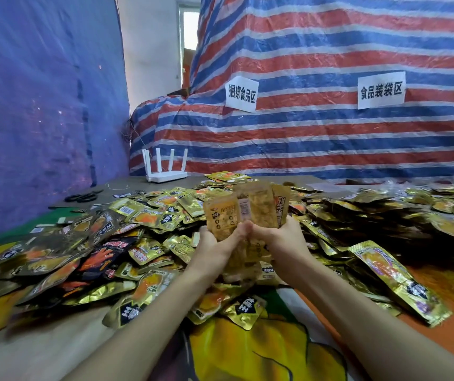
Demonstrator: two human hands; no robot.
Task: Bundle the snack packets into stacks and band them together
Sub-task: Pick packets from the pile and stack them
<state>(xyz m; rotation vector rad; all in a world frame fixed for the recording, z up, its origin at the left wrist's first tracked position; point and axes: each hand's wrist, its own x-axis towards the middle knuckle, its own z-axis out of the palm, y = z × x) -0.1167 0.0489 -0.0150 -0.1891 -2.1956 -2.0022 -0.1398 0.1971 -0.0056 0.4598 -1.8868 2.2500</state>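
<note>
Head view: the left hand [214, 243] and right hand [283, 237] curl round the lower half of an upright, fanned stack of translucent yellow snack packets [245, 210], thumbs touching in front. They are above a heap of shiny gold foil packets [148, 215], nearer the camera than the white four-antenna router [165, 171]. Black scissors [83, 198] lie on the tabletop [127, 185], left of the router.

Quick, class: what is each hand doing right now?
Left hand: grips the fanned stack of translucent yellow snack packets.
Right hand: grips the same stack.
</note>
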